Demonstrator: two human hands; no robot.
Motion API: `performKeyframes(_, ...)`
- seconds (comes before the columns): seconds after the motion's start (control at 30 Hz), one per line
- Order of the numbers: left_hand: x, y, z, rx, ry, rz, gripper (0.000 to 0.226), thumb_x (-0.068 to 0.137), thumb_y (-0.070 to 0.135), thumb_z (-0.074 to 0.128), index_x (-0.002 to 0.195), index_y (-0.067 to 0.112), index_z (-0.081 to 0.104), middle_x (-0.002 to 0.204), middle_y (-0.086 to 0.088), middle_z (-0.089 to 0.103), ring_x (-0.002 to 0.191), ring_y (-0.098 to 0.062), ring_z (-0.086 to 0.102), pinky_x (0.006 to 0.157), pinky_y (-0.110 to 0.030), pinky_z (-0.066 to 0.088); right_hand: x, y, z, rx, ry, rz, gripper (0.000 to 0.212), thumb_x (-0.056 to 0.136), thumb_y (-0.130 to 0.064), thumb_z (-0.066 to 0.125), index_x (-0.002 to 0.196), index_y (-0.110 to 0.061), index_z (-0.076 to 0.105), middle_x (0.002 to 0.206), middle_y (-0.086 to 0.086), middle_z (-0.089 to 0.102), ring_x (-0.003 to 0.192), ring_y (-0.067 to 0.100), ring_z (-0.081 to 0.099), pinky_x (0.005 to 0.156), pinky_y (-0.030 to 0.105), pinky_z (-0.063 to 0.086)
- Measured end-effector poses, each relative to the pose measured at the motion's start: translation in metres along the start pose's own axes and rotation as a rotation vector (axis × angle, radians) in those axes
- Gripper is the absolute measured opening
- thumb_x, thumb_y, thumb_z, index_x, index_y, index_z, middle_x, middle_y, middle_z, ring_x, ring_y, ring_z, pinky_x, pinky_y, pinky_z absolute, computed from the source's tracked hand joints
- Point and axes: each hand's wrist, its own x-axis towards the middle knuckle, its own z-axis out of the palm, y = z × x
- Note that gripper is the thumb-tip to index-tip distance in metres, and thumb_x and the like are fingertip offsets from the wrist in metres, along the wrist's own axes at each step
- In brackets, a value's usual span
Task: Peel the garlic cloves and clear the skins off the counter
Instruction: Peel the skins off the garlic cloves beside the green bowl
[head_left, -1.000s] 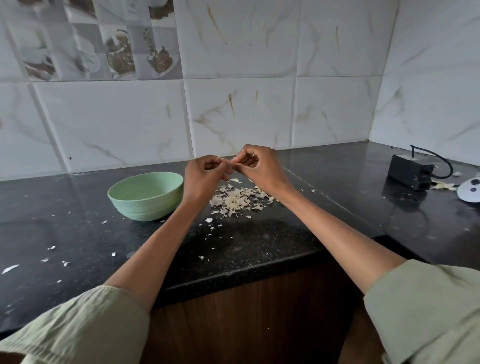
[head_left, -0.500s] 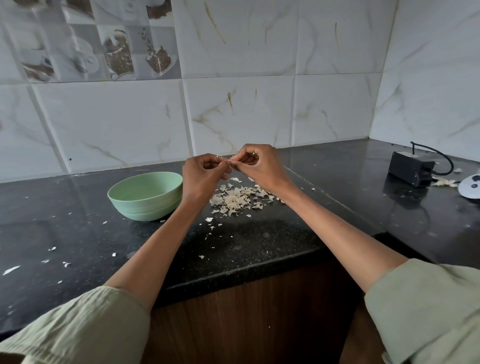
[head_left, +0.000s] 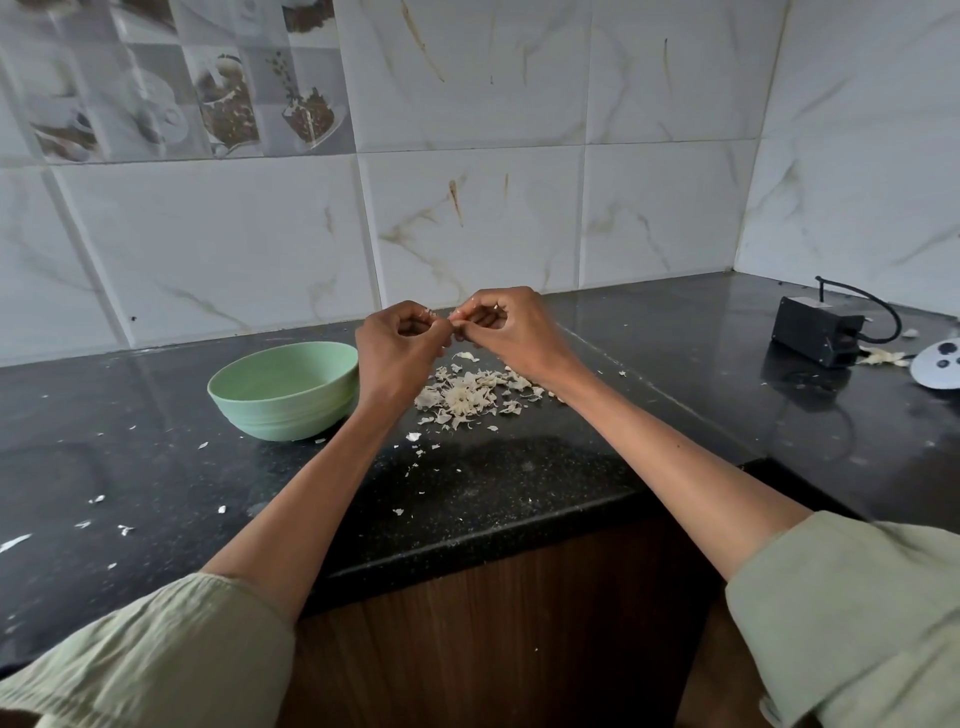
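Observation:
My left hand (head_left: 397, 348) and my right hand (head_left: 511, 327) meet above the black counter (head_left: 519, 483), fingers curled. Between their fingertips they pinch a small garlic clove (head_left: 453, 318), mostly hidden by the fingers. Just below the hands lies a pile of pale garlic skins (head_left: 470, 395). A mint green bowl (head_left: 283, 389) stands to the left of my left hand; its inside is hidden from this angle.
Small skin flakes (head_left: 122, 529) are scattered over the left and front of the counter. A black box with a cable (head_left: 815, 330) sits at the right, with more skins (head_left: 883, 357) and a white round object (head_left: 940, 364) beside it. Tiled walls close the back and right.
Both hands stay together over the skin pile with only slight finger movement. The view has shifted slightly.

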Motion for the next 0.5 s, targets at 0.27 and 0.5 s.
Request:
performKeyframes(0.27,0.0026,0.0016,-0.0009,-0.173,-0.084,-0.060,0.015,0.096,0.013,0.069,0.095,-0.001,0.076,0.085,-0.016,0.079,0.068,-0.013,0.069,0.064,-0.016,0.051,0.0045,0.0047,-0.0044,0.237,-0.021,0.077,0.020,0.088,-0.015,0.083,0.106,-0.005,0.079,0.091,0.012,0.079,0.076,0.025,0.073,0.075,0.037,0.062)
performKeyframes(0.5,0.0013,0.0019,-0.0006,-0.124,-0.108,-0.068,0.016,0.100,0.010,0.065,0.096,-0.002,0.073,0.082,-0.013,0.075,0.062,-0.008,0.066,0.057,-0.012,0.047,0.0055,0.0027,-0.0019,0.314,-0.079,0.147,0.018,0.094,-0.007,0.076,0.111,-0.012,0.076,0.095,0.012,0.079,0.077,0.021,0.073,0.073,0.029,0.062)
